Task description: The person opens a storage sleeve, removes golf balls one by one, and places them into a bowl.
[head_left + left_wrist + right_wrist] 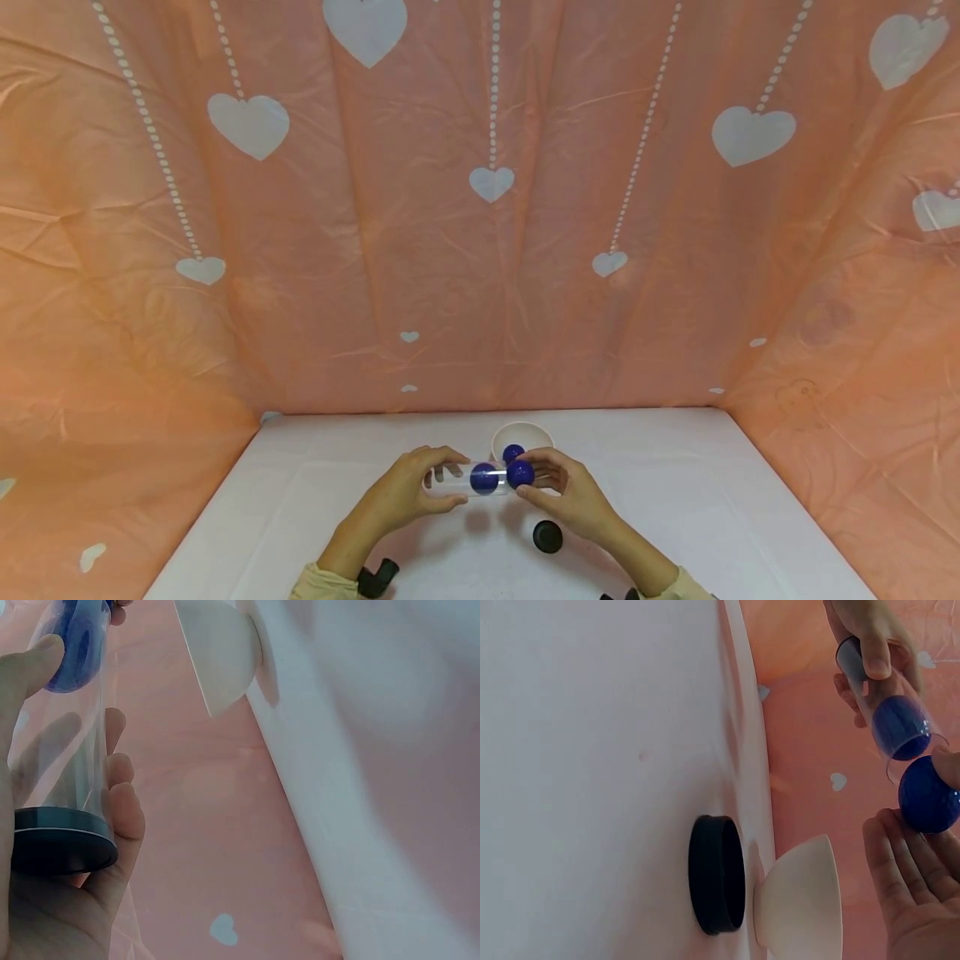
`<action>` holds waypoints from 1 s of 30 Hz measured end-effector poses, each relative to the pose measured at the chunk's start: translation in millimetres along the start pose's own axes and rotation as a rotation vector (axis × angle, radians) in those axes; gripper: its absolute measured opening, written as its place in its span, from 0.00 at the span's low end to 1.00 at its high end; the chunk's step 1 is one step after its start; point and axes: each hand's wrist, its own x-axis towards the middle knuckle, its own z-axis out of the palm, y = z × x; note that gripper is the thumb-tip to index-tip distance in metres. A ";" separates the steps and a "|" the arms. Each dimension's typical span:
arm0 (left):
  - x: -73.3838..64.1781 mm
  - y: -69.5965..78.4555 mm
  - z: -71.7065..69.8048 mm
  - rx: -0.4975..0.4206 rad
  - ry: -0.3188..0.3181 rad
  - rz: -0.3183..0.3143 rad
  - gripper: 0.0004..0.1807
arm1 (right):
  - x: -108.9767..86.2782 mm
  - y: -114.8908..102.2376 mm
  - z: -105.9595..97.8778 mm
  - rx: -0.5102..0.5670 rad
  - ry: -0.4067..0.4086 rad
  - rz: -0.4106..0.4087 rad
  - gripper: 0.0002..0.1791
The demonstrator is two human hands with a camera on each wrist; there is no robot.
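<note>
The left hand (405, 489) has its thumb and fingers curled round one clear tube (459, 487), low in the centre of the head view. The right hand (573, 497), just right of it, pinches one blue ball between thumb and fingers at the tube's open end; whether that ball touches the rim I cannot tell. Blue balls (521, 474) number three: this one, one inside the tube, and one in the single white bowl (527, 432) just above the hands in the frame. Black caps (547, 537) number two: one lies on the white table (675, 500) below the right hand in the frame, the other closes the tube's far end, lower left of the left wrist view. Orange cloth (555, 317) with pale hearts fills the upper frame.
</note>
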 end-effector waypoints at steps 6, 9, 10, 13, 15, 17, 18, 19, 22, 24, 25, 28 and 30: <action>0.2 0.2 -0.3 -0.003 0.000 -0.002 0.23 | 3.3 2.5 -6.9 -0.025 0.043 -0.058 0.21; 0.3 0.7 -0.5 -0.005 -0.001 -0.002 0.23 | 4.4 5.5 -9.4 -0.051 0.062 -0.083 0.21; 0.4 0.7 -0.4 -0.005 -0.003 -0.001 0.23 | 4.9 6.2 -10.1 -0.059 0.070 -0.088 0.21; 0.6 1.1 -0.4 -0.004 -0.005 0.000 0.23 | 6.8 7.9 -13.1 -0.098 0.104 -0.071 0.20; 0.7 1.2 -0.3 -0.001 -0.005 0.003 0.23 | 8.3 8.9 -15.6 -0.128 0.129 -0.048 0.20; 0.5 1.3 -0.3 0.000 -0.003 0.004 0.23 | 9.6 10.4 -18.5 -0.160 0.147 -0.022 0.20; 0.4 1.4 -0.3 -0.002 -0.004 0.003 0.23 | 10.1 11.5 -19.8 -0.173 0.153 -0.014 0.20; 0.3 1.4 -0.2 -0.003 -0.004 0.003 0.23 | 10.4 12.6 -21.0 -0.182 0.158 -0.007 0.20; 0.0 1.3 0.1 -0.004 -0.006 -0.004 0.23 | 11.1 15.5 -23.6 -0.190 0.167 0.008 0.21; -0.2 1.3 -0.2 -0.005 -0.008 -0.008 0.23 | 11.8 17.4 -24.7 -0.196 0.175 0.010 0.21; -0.2 1.3 -0.1 -0.004 -0.009 -0.010 0.22 | 12.3 18.2 -25.1 -0.202 0.180 0.014 0.21; -0.2 1.4 -0.1 -0.007 -0.008 -0.013 0.22 | 13.5 20.4 -26.0 -0.242 0.200 0.028 0.20; 0.0 1.5 0.4 -0.006 -0.008 -0.010 0.23 | 14.0 21.9 -26.4 -0.277 0.212 0.052 0.20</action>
